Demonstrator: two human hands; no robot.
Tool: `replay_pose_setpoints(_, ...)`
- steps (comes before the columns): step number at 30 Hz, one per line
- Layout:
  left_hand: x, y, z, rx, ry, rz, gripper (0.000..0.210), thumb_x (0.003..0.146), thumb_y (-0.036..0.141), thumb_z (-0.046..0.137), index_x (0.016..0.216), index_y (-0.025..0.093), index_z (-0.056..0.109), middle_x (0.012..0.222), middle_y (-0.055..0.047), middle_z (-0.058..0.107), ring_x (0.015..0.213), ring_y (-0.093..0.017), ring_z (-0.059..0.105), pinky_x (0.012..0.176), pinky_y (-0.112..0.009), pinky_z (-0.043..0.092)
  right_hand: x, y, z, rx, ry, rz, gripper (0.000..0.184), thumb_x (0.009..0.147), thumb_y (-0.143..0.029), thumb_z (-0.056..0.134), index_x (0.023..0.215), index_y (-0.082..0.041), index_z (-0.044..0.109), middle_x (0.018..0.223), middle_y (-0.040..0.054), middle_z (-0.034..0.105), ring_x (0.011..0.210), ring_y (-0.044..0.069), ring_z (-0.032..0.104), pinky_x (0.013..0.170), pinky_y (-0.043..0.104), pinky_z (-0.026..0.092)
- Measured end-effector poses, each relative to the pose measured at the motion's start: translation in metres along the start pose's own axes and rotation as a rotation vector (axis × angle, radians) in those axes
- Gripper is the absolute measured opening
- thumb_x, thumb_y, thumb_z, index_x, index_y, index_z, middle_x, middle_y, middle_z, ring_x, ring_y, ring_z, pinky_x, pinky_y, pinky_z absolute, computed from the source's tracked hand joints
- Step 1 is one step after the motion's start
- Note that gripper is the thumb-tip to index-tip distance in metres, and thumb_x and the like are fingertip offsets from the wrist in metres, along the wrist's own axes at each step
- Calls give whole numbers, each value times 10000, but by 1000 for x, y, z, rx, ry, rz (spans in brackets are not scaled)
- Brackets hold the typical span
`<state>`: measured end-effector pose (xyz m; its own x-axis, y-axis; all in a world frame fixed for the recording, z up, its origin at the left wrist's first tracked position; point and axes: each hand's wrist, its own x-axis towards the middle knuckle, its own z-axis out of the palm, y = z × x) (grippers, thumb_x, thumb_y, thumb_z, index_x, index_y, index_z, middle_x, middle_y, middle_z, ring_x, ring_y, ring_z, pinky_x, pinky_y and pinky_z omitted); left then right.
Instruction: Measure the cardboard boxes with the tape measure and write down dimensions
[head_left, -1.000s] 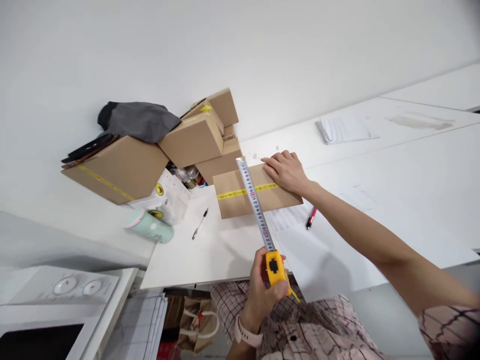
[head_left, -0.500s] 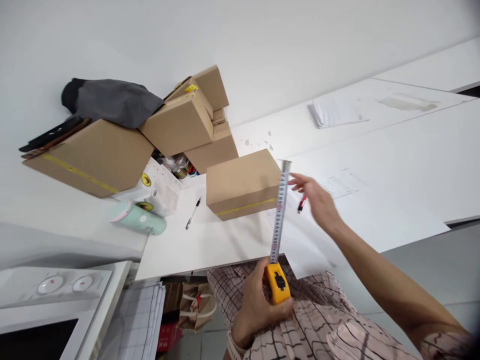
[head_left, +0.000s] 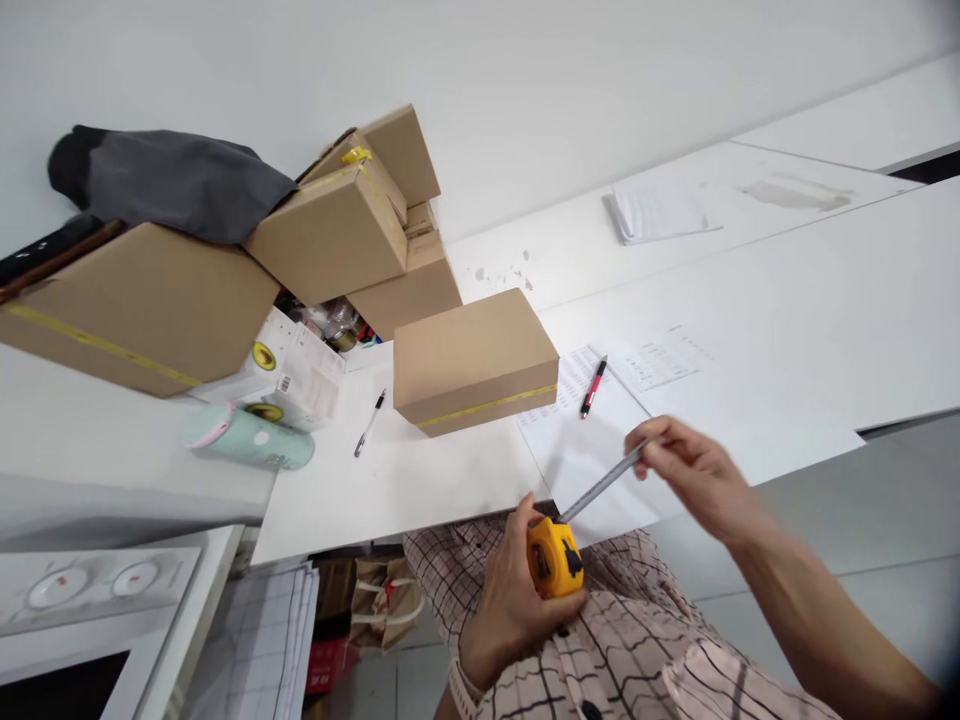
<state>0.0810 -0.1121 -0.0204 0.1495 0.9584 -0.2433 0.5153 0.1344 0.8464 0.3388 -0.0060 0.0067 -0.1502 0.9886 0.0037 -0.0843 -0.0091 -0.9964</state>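
My left hand (head_left: 517,580) is closed around the yellow case of a tape measure (head_left: 553,556), low in front of my body at the table's edge. A short length of blade (head_left: 602,487) runs from the case up to the right. My right hand (head_left: 686,475) pinches the blade's free end between its fingers, above the white papers. Just beyond the hands, a closed cardboard box (head_left: 476,360) with a yellow tape strip rests on the white table. A red and black pen (head_left: 593,387) lies on the printed sheet (head_left: 574,440) right of the box.
A second pen (head_left: 370,423) lies left of the box. Stacked cartons (head_left: 330,235), a dark cloth (head_left: 180,185), an avocado-printed box (head_left: 300,365) and a mint bottle (head_left: 255,437) crowd the left. A stack of paper (head_left: 660,212) sits at the back. A white appliance (head_left: 90,610) stands lower left.
My right hand came down and toward me, from open beside the blade to pinching its end. The blade, upright against the box before, is now shorter and slanted right. The view shifted slightly.
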Motion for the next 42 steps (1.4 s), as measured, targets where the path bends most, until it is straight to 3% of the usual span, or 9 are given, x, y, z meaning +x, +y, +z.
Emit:
replay_pose_setpoints(6,11,15,-1,-62,170,163,1028,671,279,873,1550,237,341,1341,-127,645,1224,-324,651,1097,-503,502,-12,9,43,-119,-300,11,318,891,-572,680,912,-256,661,851,43,688,783,204,633,720,374,538)
replay_pose_setpoints(9,19,24,-16,35,276,313,997,708,317,872,1546,241,337,1330,-140,655,1180,-320,682,1031,-491,558,14,9,21,-255,-180,-32,362,887,-601,660,977,-251,673,840,55,697,765,220,644,692,374,532)
replay_pose_setpoints(14,59,48,-67,360,611,615,872,827,386,803,1544,253,325,1375,-147,637,1204,-309,678,964,-473,599,99,28,-26,-780,271,69,329,931,-567,559,874,-243,577,713,48,677,652,238,637,670,375,473)
replay_pose_setpoints(21,146,85,-128,698,723,517,661,847,248,757,1444,220,474,1368,-125,646,1258,-301,625,1066,-444,522,156,57,-21,-1265,58,79,300,899,-349,573,1127,-195,693,861,139,751,758,301,681,635,367,452)
replay_pose_setpoints(24,170,82,-136,701,693,438,609,860,239,710,1431,217,499,1359,-117,656,1251,-300,620,1060,-444,512,150,59,-32,-1069,26,26,259,869,-269,549,1014,-194,750,763,99,737,728,272,681,678,380,494)
replay_pose_setpoints(29,188,67,-137,698,662,470,491,941,335,607,1403,189,533,1461,-126,599,1333,-299,558,1123,-462,452,130,52,-71,-171,-37,65,344,849,-443,684,1078,-194,744,934,94,791,907,262,743,863,433,578)
replay_pose_setpoints(33,195,63,-141,709,660,464,504,953,360,602,1418,184,524,1478,-126,584,1352,-308,540,1135,-482,448,124,47,-82,27,56,-10,439,694,-493,882,1002,-254,678,868,37,779,875,231,737,867,425,581)
replay_pose_setpoints(38,184,61,-104,704,841,577,388,1009,316,538,1339,112,550,1478,-157,570,1439,-348,448,1233,-646,260,126,56,-54,-57,205,-7,449,864,-690,649,780,-265,530,513,-58,544,500,141,530,624,321,512)
replay_pose_setpoints(42,172,48,-17,602,426,796,236,1016,247,461,1152,215,651,1101,-58,765,1113,-215,702,1090,-456,518,126,69,-35,-61,94,49,529,923,-742,504,1073,-252,635,749,17,715,743,201,688,760,362,552)
